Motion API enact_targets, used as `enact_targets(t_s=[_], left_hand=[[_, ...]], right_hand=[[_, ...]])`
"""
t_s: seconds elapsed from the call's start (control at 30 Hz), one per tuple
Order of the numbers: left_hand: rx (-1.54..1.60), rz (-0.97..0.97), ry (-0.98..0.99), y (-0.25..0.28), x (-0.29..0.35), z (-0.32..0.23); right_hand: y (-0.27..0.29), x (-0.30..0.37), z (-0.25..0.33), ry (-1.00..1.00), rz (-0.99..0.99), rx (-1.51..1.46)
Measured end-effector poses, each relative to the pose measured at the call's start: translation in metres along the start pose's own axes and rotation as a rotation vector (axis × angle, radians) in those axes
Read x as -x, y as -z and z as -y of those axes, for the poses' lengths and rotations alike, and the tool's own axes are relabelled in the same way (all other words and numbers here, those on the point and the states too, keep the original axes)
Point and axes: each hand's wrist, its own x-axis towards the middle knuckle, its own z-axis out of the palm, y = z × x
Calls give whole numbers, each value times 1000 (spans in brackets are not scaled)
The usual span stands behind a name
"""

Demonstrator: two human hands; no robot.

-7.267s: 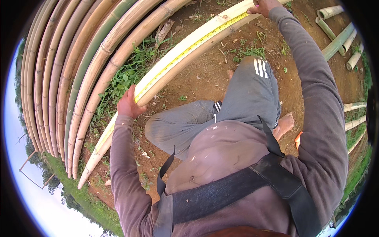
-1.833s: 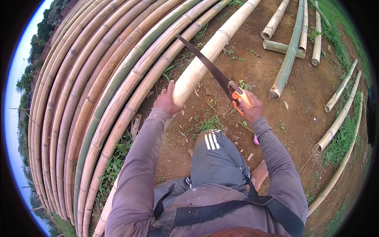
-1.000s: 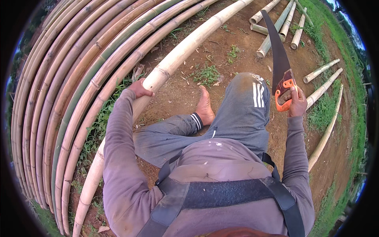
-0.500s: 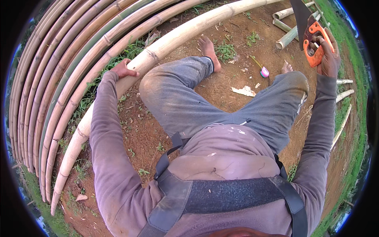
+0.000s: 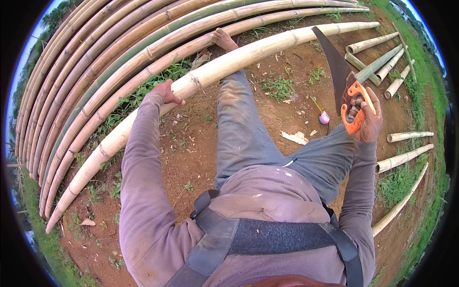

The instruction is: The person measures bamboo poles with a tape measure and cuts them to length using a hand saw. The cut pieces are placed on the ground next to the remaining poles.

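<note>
1. Left hand (image 5: 167, 92): closed over the pole (image 5: 215, 69), thumb on the near side; from where I stand, the other fingertips are hidden.
2. Right hand (image 5: 370, 119): fingers wrapped through the handle (image 5: 350, 126) of the saw (image 5: 337, 64), blade raised, clear of the pole.
3. Pole position: slanting across the front and left of the sitting person, over one leg (image 5: 246, 119).
4. Pole handling: probably stiff, moderately heavy for its length, and inclined to roll; the smooth skin may slip. Best hold appears to be beside a raised node, palm over the top.
5. Saw handling: likely light, with a flexible blade; hold by the handle only.
6. Materials: pale bamboo, round, ringed at the nodes; dark, tapering blade; orange, looped handle.
7. Surroundings: pink-and-white tape measure (image 5: 324, 117) on reddish soil (image 5: 196, 143); tan and green bamboo row (image 5: 138, 33) beyond the pole.
</note>
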Motion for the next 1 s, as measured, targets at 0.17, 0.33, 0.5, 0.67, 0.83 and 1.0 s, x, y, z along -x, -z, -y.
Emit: enact_targets(t_s=[0.17, 0.33, 0.5, 0.67, 0.83, 1.0], left_hand=[[-43, -6, 39, 5, 9, -18], [-57, -98, -93, 2, 31, -1], [-71, -84, -60, 14, 75, -17], [-53, -128, -54, -4, 130, -27], [5, -85, -94, -23, 175, -30], [123, -114, -141, -23, 163, -27]], right_hand=[[10, 24, -51, -82, -55, -144], [21, 34, -58, -6, -23, -140], [39, 42, -52, 70, 9, -165], [37, 44, -51, 56, 23, -175], [28, 35, -66, 96, 117, -184], [-15, 41, -82, 109, 135, -179]])
